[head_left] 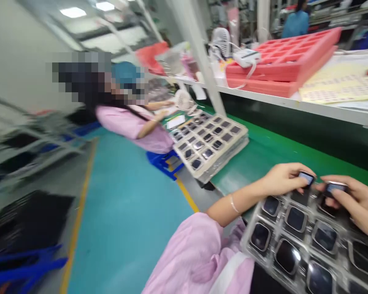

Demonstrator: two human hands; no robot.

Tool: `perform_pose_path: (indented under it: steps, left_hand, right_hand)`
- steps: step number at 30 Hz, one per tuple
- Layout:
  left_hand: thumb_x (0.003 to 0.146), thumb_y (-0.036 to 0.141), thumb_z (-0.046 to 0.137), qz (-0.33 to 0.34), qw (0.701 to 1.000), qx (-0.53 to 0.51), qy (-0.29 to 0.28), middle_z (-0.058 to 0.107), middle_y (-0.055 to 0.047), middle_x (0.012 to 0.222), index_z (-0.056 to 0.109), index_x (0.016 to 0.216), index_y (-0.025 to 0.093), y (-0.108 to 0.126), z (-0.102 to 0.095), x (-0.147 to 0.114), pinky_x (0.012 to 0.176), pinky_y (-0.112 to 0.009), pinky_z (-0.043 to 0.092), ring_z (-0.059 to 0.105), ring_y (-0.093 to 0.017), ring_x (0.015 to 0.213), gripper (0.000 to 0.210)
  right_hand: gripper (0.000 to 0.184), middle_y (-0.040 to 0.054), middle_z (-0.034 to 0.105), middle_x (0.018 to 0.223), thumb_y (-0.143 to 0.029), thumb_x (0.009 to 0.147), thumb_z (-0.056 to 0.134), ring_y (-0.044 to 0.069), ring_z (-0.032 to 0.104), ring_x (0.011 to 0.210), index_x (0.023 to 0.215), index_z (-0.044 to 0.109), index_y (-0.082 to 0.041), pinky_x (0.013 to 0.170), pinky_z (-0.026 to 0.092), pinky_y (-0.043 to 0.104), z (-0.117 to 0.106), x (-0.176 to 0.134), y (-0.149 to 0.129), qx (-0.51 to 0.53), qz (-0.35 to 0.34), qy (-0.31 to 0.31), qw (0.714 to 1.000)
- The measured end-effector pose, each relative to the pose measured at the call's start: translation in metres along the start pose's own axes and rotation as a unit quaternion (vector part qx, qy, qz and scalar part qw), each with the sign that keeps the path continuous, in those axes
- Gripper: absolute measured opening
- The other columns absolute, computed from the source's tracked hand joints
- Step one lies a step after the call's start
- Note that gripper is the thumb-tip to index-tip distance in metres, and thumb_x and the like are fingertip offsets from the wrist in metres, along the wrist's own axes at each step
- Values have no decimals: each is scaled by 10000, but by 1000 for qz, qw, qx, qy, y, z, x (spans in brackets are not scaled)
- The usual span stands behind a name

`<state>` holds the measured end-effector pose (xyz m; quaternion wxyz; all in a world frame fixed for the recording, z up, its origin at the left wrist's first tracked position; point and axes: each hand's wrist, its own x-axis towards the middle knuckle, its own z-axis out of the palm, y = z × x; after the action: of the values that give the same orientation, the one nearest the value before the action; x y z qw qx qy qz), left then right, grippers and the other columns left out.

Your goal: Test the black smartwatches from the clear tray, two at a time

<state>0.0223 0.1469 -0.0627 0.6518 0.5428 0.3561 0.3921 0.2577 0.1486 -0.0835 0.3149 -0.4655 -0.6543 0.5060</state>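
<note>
Left hand [286,178]: clamped, thumb against fingers, on a small square device [306,179] with a dark rim and pale bluish face; a thin bracelet [233,203] at the wrist.

Right hand [357,200]: clamped likewise on a second square device [336,188], thumb on its face, silvery upper edge showing. Both devices are held just beside each other, over the far part of a clear tray [247,244].

Clear tray: one, moulded plastic, compartmented, tilted in view, lying before the person. Contents: dark square pieces [296,218] with rounded corners, one to each compartment that shows plainly.

Tabletop [262,149]: green, running beyond the hands. Upon it, a tray stack [228,157], pale, its top layer filled with rows of dark squares; farther along, a small white fan [183,101].

Shelf [343,112]: white, above the tabletop, bearing red foam trays [309,75] and a yellow sheet [334,87].

Co-worker [122,122]: one, pink garment, seated beyond the tray stack, arms over the tabletop.
</note>
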Motion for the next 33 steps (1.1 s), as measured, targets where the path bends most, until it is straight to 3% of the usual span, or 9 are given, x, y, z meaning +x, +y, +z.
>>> perform_pose_path:
  steps: [2,7,11,14,18,23,26,29,33]
  left_hand:
    - [828,183,624,7,1000,5,14,643,-54,899,639,1012,99,5,0,0,645,-217,506,591,-83,646,203]
    - [795,228,664,11,1000,1,12,645,-33,829,625,978,115,8,-3,3,623,-202,495,582,-82,635,218]
    - [852,342,628,19,1000,12,4,642,-41,820,628,983,115,6,-2,3,616,-225,496,578,-95,633,263]
    - [836,243,618,30,999,28,7,659,-61,915,602,1042,118,5,-2,4,696,-241,510,610,-113,724,241]
    - [752,146,663,50,996,56,37,654,-51,925,582,1023,133,4,-2,3,794,-251,496,622,-144,861,284]
    - [821,168,560,41,997,56,31,644,-42,894,596,1015,130,5,-3,2,703,-236,487,597,-110,724,202]
    - [778,85,496,46,998,43,20,649,-43,938,591,1051,138,5,-2,3,749,-243,497,618,-117,777,294]
    - [742,85,570,55,997,39,31,651,-51,953,577,1036,138,4,-2,4,784,-256,502,627,-145,854,299]
    - [775,165,622,48,997,47,36,641,-40,871,585,991,132,3,-3,3,697,-243,484,596,-117,721,222]
  right_hand:
    - [360,67,695,879,-484,908,583,201,647,676,1164,630,-235,643,582,304,10,-3,-16,-49,-28,21,998]
    - [361,78,685,934,-476,942,560,160,625,660,1148,598,-181,581,529,270,18,2,-33,-6,-41,5,999]
    - [332,64,682,896,-479,973,512,118,565,569,1066,618,-178,529,488,242,16,0,-32,30,-47,9,998]
    - [245,63,683,952,-345,932,574,128,589,644,1118,591,-185,585,500,246,17,0,-32,7,-70,15,997]
    - [382,76,667,1099,-215,868,563,164,642,803,1248,524,-202,668,542,279,18,0,-32,25,-80,-8,996]
    - [267,58,690,982,-259,912,510,142,620,669,1160,583,-193,589,525,271,16,0,-30,2,-69,14,998]
    - [261,54,691,975,-235,856,583,162,632,735,1114,587,-197,619,529,273,18,1,-30,-21,-77,19,997]
    - [334,61,679,1043,-205,849,562,163,647,776,1183,557,-203,648,547,278,18,0,-31,0,-77,-11,997]
    - [349,72,671,1043,-214,896,497,154,650,760,1241,546,-197,644,560,283,18,0,-31,10,-73,-28,997]
